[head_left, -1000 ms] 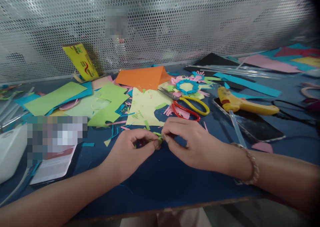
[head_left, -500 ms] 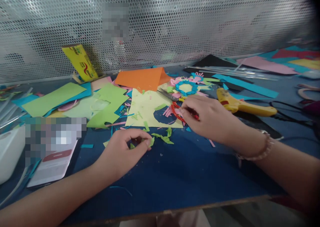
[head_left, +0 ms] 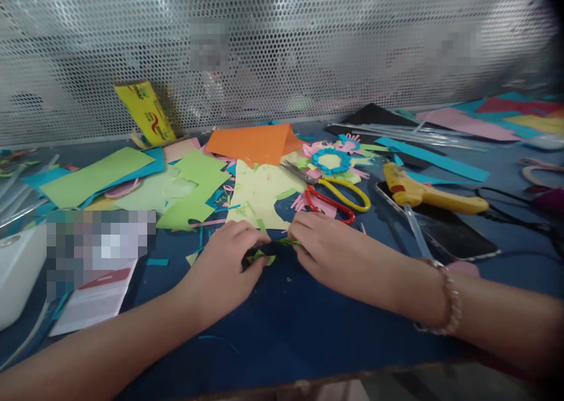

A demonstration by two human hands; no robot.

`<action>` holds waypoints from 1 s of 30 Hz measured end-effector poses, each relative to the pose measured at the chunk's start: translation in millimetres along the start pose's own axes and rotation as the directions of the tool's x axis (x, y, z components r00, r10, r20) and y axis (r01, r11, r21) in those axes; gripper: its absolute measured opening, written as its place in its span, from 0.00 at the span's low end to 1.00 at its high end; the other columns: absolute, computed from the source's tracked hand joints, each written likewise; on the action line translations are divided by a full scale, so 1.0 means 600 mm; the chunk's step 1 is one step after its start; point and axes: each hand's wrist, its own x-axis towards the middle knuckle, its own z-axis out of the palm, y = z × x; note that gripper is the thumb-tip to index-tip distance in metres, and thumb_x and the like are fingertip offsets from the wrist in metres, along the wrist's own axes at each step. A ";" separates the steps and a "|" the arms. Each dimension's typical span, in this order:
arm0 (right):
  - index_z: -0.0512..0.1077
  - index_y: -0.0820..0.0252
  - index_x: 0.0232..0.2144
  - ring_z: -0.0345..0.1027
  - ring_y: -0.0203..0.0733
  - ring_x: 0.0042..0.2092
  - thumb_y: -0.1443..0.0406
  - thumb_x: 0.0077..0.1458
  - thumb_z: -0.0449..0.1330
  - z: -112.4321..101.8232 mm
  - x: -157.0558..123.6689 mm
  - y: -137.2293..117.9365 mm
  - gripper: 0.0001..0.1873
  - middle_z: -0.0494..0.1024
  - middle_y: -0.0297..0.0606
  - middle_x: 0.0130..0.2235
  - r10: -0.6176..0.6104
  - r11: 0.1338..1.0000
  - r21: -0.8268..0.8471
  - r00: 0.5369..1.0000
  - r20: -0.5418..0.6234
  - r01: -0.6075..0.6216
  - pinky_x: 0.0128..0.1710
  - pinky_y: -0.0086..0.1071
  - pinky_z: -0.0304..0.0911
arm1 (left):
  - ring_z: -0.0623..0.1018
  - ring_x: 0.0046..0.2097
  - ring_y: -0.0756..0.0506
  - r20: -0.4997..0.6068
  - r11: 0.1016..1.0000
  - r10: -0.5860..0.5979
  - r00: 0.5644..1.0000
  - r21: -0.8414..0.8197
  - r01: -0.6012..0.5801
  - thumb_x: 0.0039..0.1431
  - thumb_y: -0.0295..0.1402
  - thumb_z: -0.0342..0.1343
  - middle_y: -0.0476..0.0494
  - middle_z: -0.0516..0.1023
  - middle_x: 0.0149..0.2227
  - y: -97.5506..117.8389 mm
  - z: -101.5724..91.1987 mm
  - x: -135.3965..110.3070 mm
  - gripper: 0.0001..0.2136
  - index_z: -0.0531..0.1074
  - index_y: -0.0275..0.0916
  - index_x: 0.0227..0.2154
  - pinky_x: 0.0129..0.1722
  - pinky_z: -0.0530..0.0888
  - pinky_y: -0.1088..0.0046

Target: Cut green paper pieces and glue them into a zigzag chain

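My left hand [head_left: 227, 266] is curled, thumb toward fingers, at a small green paper piece [head_left: 267, 260]. Facing it, my right hand [head_left: 321, 242] has its fingers drawn together on green paper scraps [head_left: 288, 242]; their tips are partly hidden. Just beyond my right hand lie scissors [head_left: 339, 198] with one red and one yellow handle, touched by neither hand. Their blades rest over a pale yellow sheet [head_left: 251, 186] with a piece cut out. A blue-fringed paper flower [head_left: 331, 161] with a pale centre sits behind the scissors.
A yellow glue gun [head_left: 414, 192] with a clear glue stick lies right, over a dark phone [head_left: 458, 236]. At left are a lit phone [head_left: 97, 307], a white box [head_left: 20, 271] and green sheets [head_left: 97, 174]. Orange paper [head_left: 251, 142] and a yellow box [head_left: 147, 116] stand before a perforated metal panel [head_left: 282, 48].
My right hand has let go of the scissors, leaving them on the table, and has come down and left to the green scraps beside my left hand. The left hand has barely moved.
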 end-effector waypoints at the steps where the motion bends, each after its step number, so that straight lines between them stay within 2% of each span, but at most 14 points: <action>1: 0.69 0.63 0.22 0.63 0.45 0.37 0.75 0.50 0.54 0.001 0.002 0.003 0.09 0.71 0.44 0.30 0.018 0.999 0.036 1.000 -0.001 -0.018 0.36 0.37 0.58 | 0.71 0.44 0.44 -0.013 1.000 -0.008 1.000 -0.001 0.008 0.53 0.28 0.52 0.43 0.73 0.39 -0.001 -0.001 0.000 0.09 0.70 0.38 0.38 0.46 0.67 0.64; 3: 0.69 0.63 0.24 0.64 0.41 0.36 0.74 0.51 0.53 0.000 0.008 0.009 0.08 0.71 0.41 0.30 0.138 0.972 0.198 0.990 -0.034 -0.129 0.35 0.34 0.59 | 0.70 0.47 0.43 -0.056 1.000 -0.010 0.998 -0.009 0.009 0.53 0.29 0.53 0.42 0.73 0.42 -0.002 -0.002 0.001 0.12 0.69 0.38 0.41 0.48 0.67 0.62; 6: 0.70 0.62 0.27 0.64 0.35 0.32 0.73 0.52 0.52 -0.004 0.019 0.007 0.07 0.72 0.37 0.29 0.305 0.853 0.455 0.952 -0.038 -0.255 0.32 0.29 0.59 | 0.71 0.47 0.43 -0.097 0.998 -0.033 0.995 -0.063 0.027 0.52 0.30 0.55 0.41 0.74 0.43 0.002 -0.004 0.004 0.14 0.69 0.38 0.43 0.47 0.68 0.62; 10: 0.72 0.61 0.26 0.65 0.33 0.28 0.72 0.50 0.55 -0.014 0.027 -0.003 0.07 0.73 0.35 0.27 0.391 0.718 0.627 0.920 -0.006 -0.302 0.28 0.27 0.59 | 0.75 0.35 0.48 -0.024 0.967 -0.112 0.993 -0.234 0.103 0.53 0.30 0.53 0.47 0.77 0.31 0.010 -0.010 0.011 0.05 0.73 0.39 0.31 0.35 0.71 0.72; 12: 0.73 0.60 0.27 0.66 0.33 0.28 0.71 0.48 0.56 -0.020 0.027 -0.005 0.06 0.75 0.34 0.28 0.432 0.635 0.701 0.901 0.028 -0.326 0.27 0.26 0.60 | 0.74 0.30 0.50 0.012 0.941 -0.129 0.992 -0.314 0.126 0.54 0.30 0.52 0.49 0.76 0.27 0.013 -0.014 0.013 0.05 0.73 0.39 0.27 0.30 0.69 0.76; 14: 0.73 0.60 0.26 0.66 0.32 0.26 0.70 0.48 0.57 -0.026 0.025 -0.003 0.05 0.75 0.34 0.26 0.457 0.504 0.785 0.882 0.111 -0.360 0.25 0.25 0.60 | 0.73 0.29 0.51 0.022 0.921 -0.145 0.989 -0.362 0.143 0.54 0.30 0.53 0.50 0.75 0.26 0.016 -0.018 0.012 0.05 0.73 0.39 0.27 0.28 0.68 0.78; 18: 0.72 0.62 0.27 0.65 0.30 0.23 0.67 0.48 0.58 -0.028 0.023 0.005 0.03 0.72 0.32 0.21 0.424 0.112 0.910 0.847 0.319 -0.399 0.23 0.24 0.61 | 0.73 0.30 0.51 -0.048 0.932 -0.121 0.991 -0.350 0.097 0.54 0.29 0.54 0.50 0.75 0.27 0.020 -0.022 0.009 0.04 0.73 0.39 0.26 0.28 0.68 0.79; 20: 0.71 0.63 0.26 0.65 0.29 0.23 0.67 0.47 0.60 -0.026 0.023 0.007 0.03 0.72 0.31 0.21 0.393 -0.070 0.917 0.834 0.386 -0.392 0.24 0.24 0.62 | 0.73 0.29 0.52 -0.114 0.958 -0.048 0.992 -0.288 0.014 0.53 0.26 0.54 0.50 0.76 0.26 0.022 -0.023 0.008 0.04 0.73 0.39 0.26 0.29 0.69 0.79; 22: 0.71 0.64 0.25 0.64 0.28 0.23 0.67 0.45 0.62 -0.024 0.022 0.008 0.04 0.71 0.31 0.21 0.373 -0.217 0.903 0.823 0.429 -0.372 0.24 0.23 0.61 | 0.74 0.30 0.52 -0.187 0.972 0.071 0.980 -0.208 -0.110 0.53 0.24 0.54 0.50 0.76 0.26 0.021 -0.022 0.007 0.06 0.73 0.39 0.26 0.30 0.70 0.78; 24: 0.71 0.64 0.24 0.64 0.27 0.22 0.67 0.43 0.63 -0.024 0.021 0.006 0.04 0.71 0.30 0.20 0.359 -0.337 0.873 0.810 0.464 -0.351 0.23 0.22 0.60 | 0.75 0.31 0.51 -0.267 0.955 0.225 0.937 -0.131 -0.267 0.54 0.23 0.53 0.49 0.77 0.26 0.019 -0.020 0.005 0.06 0.73 0.39 0.27 0.33 0.71 0.77; 27: 0.70 0.65 0.22 0.62 0.26 0.21 0.69 0.43 0.63 -0.028 0.020 0.003 0.04 0.70 0.30 0.19 0.328 -0.461 0.815 0.786 0.524 -0.350 0.22 0.21 0.59 | 0.76 0.34 0.50 -0.314 0.887 0.433 0.845 -0.016 -0.461 0.55 0.23 0.52 0.47 0.79 0.30 0.011 -0.021 0.003 0.07 0.73 0.40 0.31 0.38 0.72 0.74; 30: 0.71 0.65 0.22 0.61 0.26 0.21 0.70 0.43 0.63 -0.033 0.019 0.001 0.04 0.69 0.30 0.19 0.312 -0.507 0.786 0.775 0.550 -0.354 0.22 0.21 0.58 | 0.77 0.36 0.49 -0.251 0.815 0.575 0.779 0.093 -0.572 0.56 0.21 0.50 0.46 0.80 0.35 0.004 -0.025 -0.001 0.11 0.72 0.41 0.37 0.41 0.72 0.71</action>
